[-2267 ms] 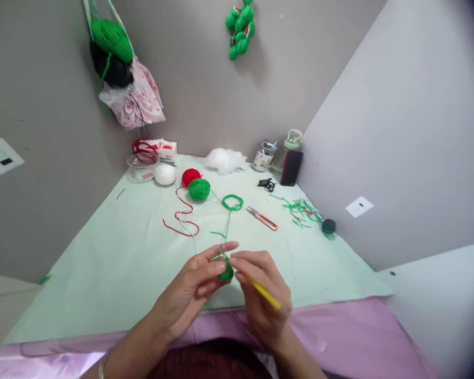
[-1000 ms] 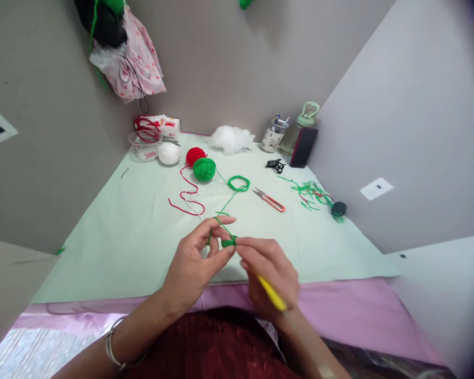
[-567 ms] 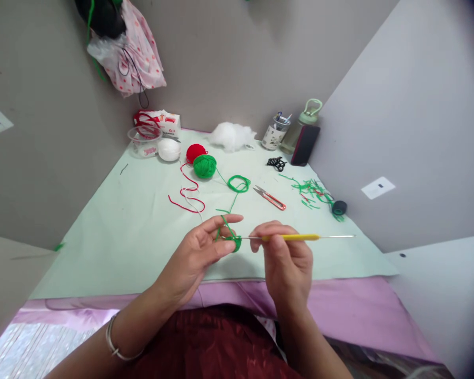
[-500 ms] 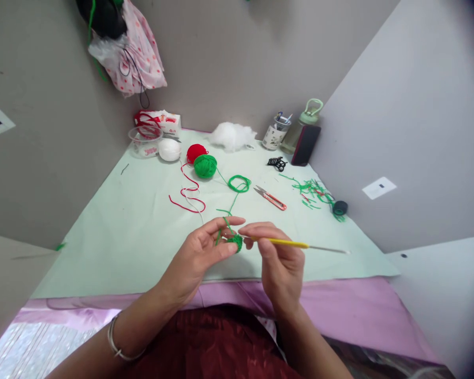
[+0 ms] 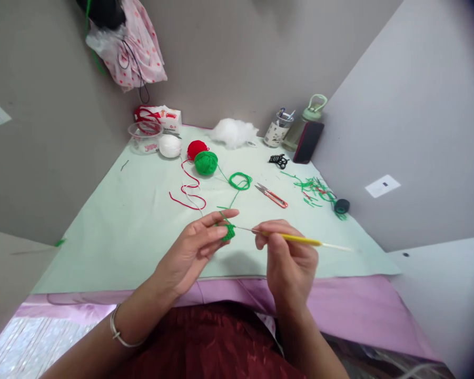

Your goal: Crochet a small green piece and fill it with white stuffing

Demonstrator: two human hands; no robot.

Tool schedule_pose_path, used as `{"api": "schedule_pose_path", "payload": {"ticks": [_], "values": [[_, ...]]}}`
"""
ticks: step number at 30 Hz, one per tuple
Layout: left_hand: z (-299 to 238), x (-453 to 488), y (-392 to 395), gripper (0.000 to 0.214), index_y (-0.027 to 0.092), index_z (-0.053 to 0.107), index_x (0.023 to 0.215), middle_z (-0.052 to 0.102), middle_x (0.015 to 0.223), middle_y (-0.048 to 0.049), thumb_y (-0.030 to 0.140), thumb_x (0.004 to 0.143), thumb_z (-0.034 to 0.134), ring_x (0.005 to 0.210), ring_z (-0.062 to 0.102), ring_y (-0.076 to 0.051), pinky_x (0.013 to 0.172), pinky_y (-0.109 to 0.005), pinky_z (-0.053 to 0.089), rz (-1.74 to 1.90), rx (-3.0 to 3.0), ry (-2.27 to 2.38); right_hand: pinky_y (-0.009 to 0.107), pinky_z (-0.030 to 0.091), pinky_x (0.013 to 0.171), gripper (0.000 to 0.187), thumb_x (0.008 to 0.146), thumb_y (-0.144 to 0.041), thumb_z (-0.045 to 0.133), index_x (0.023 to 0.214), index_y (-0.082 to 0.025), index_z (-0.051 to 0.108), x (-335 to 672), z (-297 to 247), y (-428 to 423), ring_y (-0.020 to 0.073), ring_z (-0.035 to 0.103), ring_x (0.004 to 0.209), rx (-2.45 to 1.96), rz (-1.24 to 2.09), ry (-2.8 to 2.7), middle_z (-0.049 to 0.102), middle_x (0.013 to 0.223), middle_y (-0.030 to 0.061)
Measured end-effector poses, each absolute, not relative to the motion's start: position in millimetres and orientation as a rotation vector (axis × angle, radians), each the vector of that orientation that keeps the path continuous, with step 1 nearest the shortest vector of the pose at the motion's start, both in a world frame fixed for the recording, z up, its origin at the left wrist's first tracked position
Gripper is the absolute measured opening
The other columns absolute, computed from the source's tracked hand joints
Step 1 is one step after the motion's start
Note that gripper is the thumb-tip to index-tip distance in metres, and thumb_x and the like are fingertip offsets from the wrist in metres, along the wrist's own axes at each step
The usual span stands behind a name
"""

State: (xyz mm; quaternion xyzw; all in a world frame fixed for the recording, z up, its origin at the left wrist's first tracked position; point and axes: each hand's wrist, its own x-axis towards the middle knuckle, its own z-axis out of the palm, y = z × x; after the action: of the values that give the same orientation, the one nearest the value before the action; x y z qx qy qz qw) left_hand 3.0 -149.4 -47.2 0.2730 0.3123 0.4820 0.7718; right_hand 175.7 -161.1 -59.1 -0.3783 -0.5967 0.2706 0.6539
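Observation:
Between the thumb and fingers of my left hand (image 5: pixel 195 246) is a small green crochet piece (image 5: pixel 229 232), partly covered by the fingertips. Green yarn runs over the raised index finger and back to a loose coil (image 5: pixel 240 181) and the green yarn ball (image 5: pixel 206 163). My right hand (image 5: pixel 291 258) grips a crochet hook (image 5: pixel 300 239) by its yellow handle, like a pen. Its thin metal shaft points left, and the tip meets the right edge of the green piece. Whether a loop sits on the tip is too small to tell.
Beyond my hands lie orange-handled thread snips (image 5: pixel 272 195), a black hair clip (image 5: pixel 278 161), green yarn scraps (image 5: pixel 316 189) and black tape (image 5: pixel 342 206). Farther back are red (image 5: pixel 197 149) and white (image 5: pixel 169 146) yarn balls, white stuffing (image 5: pixel 234 132), a pen cup (image 5: pixel 277 131), a bottle (image 5: pixel 300 129) and a phone (image 5: pixel 308 143).
My right hand has moved right with the crochet hook, exposing more of its metal shaft. My left hand has shifted slightly left and up and tilted the green piece.

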Motion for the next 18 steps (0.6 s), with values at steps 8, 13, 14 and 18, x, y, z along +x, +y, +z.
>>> {"api": "schedule_pose_path", "payload": {"ticks": [8,13,14,18], "values": [[-55.4,7.2,-158.1,0.037,0.031,0.079,0.127,0.072,0.105,-0.0030,0.035,0.091,0.081,0.099,0.061,-0.019,0.091,-0.029,0.047,1.080,0.922,0.749,0.032,0.055,0.068,0.015,0.101,-0.031,0.068,0.101,-0.026,0.082,171.1,-62.5,-156.9,0.0165,0.066,0.076,-0.850,0.856,-1.304,0.079,0.091,0.0044],[-54.1,2.7,-157.2,0.038,0.031,0.078,0.129,0.064,0.105,-0.0030,0.038,0.092,0.078,0.100,0.057,-0.020,0.090,-0.029,0.044,1.078,0.971,0.814,0.028,0.053,0.065,0.018,0.103,-0.034,0.066,0.096,-0.024,0.080,173.8,-61.5,-154.0,0.0128,0.062,0.067,-0.764,1.056,-1.118,0.077,0.086,0.0027],[-53.1,2.4,-156.8,0.038,0.031,0.078,0.128,0.062,0.104,-0.0026,0.037,0.090,0.080,0.101,0.057,-0.020,0.091,-0.029,0.044,1.082,0.970,0.814,0.027,0.053,0.065,0.018,0.103,-0.033,0.065,0.095,-0.024,0.079,173.6,-60.5,-153.3,0.0122,0.062,0.066,-0.744,1.084,-1.094,0.078,0.086,0.0026],[-50.5,2.3,-155.6,0.038,0.030,0.079,0.125,0.061,0.101,-0.0019,0.034,0.087,0.084,0.099,0.055,-0.019,0.090,-0.029,0.044,1.088,0.966,0.803,0.027,0.053,0.064,0.019,0.104,-0.034,0.063,0.094,-0.023,0.075,172.9,-58.3,-151.5,0.0117,0.061,0.063,-0.712,1.114,-1.076,0.079,0.086,0.0025]]}}
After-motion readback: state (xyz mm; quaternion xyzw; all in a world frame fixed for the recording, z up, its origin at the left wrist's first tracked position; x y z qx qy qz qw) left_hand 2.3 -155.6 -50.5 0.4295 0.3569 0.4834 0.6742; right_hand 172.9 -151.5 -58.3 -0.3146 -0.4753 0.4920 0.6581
